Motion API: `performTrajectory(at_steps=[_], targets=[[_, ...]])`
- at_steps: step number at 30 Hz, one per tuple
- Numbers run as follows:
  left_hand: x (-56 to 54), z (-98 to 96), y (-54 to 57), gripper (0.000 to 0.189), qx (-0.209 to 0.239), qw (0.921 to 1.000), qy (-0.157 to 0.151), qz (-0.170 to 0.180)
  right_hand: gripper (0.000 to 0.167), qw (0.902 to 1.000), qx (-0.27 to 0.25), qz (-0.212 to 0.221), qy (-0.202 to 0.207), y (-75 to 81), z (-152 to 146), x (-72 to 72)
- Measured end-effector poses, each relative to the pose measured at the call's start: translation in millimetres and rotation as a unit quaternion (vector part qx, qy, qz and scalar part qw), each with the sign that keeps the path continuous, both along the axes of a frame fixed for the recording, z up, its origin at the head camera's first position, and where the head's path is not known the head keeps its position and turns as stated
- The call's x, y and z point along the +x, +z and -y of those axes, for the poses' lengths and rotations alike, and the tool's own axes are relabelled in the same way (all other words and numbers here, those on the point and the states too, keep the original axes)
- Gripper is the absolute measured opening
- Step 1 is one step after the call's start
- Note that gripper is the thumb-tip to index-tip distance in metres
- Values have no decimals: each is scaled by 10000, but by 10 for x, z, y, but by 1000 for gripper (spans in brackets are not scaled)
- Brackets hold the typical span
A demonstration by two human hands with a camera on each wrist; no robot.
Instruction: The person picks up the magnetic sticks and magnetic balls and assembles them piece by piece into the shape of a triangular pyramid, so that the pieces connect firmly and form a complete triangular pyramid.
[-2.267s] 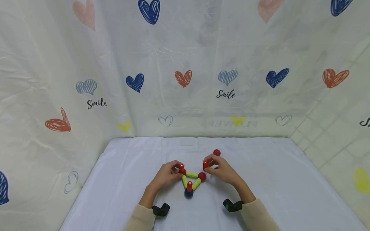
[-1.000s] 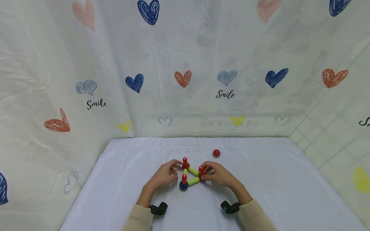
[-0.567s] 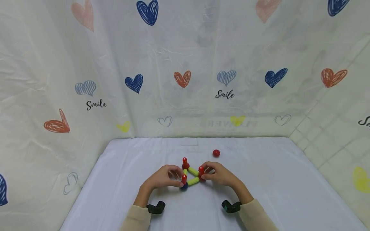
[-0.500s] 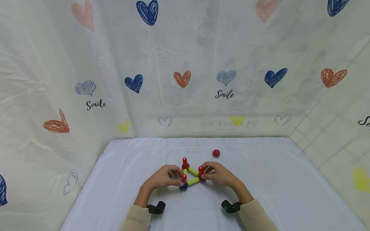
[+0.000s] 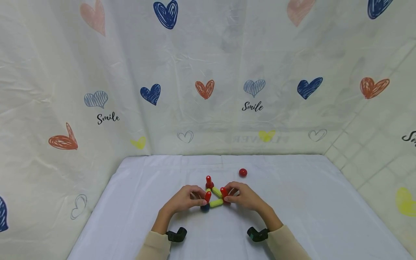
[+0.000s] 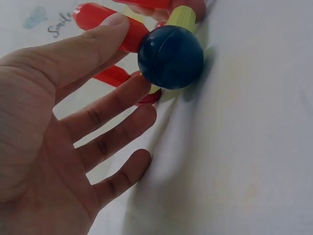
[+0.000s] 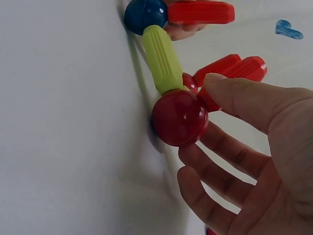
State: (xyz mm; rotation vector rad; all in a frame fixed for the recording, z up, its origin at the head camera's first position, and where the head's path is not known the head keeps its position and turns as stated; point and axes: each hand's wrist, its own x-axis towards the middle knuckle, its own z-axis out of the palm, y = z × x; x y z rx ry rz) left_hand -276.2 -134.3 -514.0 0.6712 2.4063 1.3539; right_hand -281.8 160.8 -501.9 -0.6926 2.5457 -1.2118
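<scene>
A small build of sticks and balls stands on the white cloth. Yellow-green sticks [image 5: 216, 203] join a blue ball [image 5: 205, 208], a red ball [image 7: 179, 117] and a far red ball [image 5: 209, 186] into a flat triangle. A red stick rises from each ball. My left hand [image 5: 203, 203] pinches the red stick [image 6: 100, 18] on the blue ball [image 6: 170, 57] between thumb and forefinger. My right hand [image 5: 226, 196] pinches the red stick [image 7: 244, 68] on the right red ball. Both held sticks lean inward towards the far one.
A loose red ball [image 5: 242, 172] lies behind the build to the right. The white table cloth [image 5: 292, 202] spreads on all sides. A heart-printed curtain [image 5: 208, 90] closes off the back and both sides. Black wrist cameras [image 5: 177, 234] sit on both forearms.
The right hand set its red stick on the right red ball. The left hand shifted from the far stick to the stick on the blue ball. Both held sticks now tilt inward.
</scene>
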Motion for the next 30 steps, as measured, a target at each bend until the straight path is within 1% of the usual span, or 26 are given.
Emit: performTrajectory(at_steps=[3, 10, 14, 18, 21, 26, 30], targets=[[0, -1, 0, 19, -3, 10000, 48, -22, 23, 10000, 19, -35, -63, -1, 24, 8], [-14, -12, -9, 20, -162, 9994, 200, -237, 23, 9993, 152, -138, -320, -12, 96, 15], [-8, -36, -6, 21, -175, 9991, 331, -222, 22, 9986, 223, -184, -445, -17, 129, 21], [2, -59, -6, 21, -152, 9987, 387, -299, 22, 9978, 244, -232, -575, -11, 157, 44], [5, -76, -13, 22, -134, 9981, 444, -395, 22, 9969, 273, -221, -698, 0, 180, 58], [-2, -98, -32, 23, -109, 9973, 583, -436, 22, 9957, 298, -122, -866, 1, 210, 53], [-13, -115, -46, 23, -130, 9968, 633, -479, 23, 9956, 298, -136, -878, -10, 214, 55]])
